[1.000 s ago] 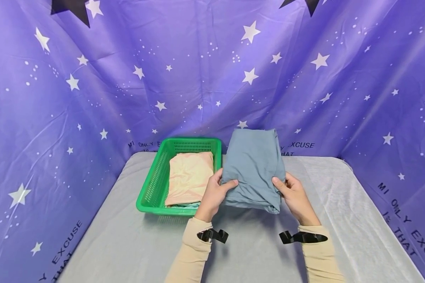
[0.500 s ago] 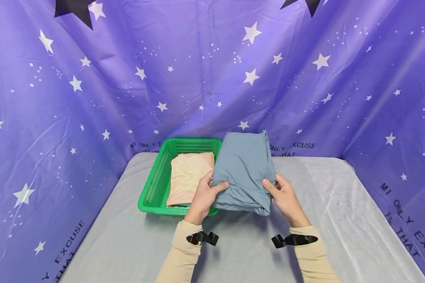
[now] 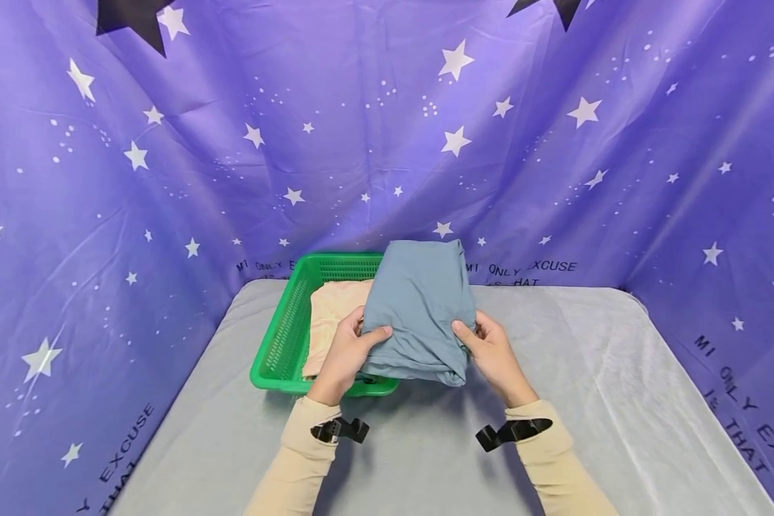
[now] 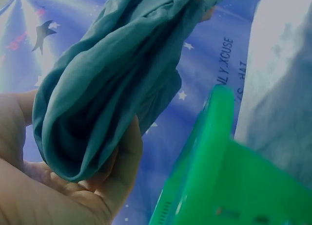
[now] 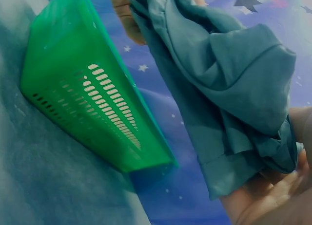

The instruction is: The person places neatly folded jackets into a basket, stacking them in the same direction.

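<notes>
Both hands hold up a folded blue-grey cloth (image 3: 421,308), probably a garment, one at each side near its front end. My left hand (image 3: 347,351) pinches the left edge, thumb on top and fingers beneath. On the right edge my right hand (image 3: 493,355) grips in the same way. The cloth hangs partly over the right side of a green plastic basket (image 3: 274,351). Inside the basket lies a folded pale peach cloth (image 3: 327,315), partly hidden by the blue-grey one and my left hand. From the left wrist, the layered folds of the cloth (image 4: 97,98) show above the basket rim (image 4: 219,108).
A grey cloth-covered table (image 3: 580,373) bears the basket at its back left. Behind and on both sides hangs a purple curtain (image 3: 361,143) with stars and lettering. Black straps (image 3: 338,430) circle the wrists over beige sleeves.
Both hands have carried the blue-grey cloth leftward, from beside the basket to over its right part. It now covers more of the peach cloth. The grip looks the same.
</notes>
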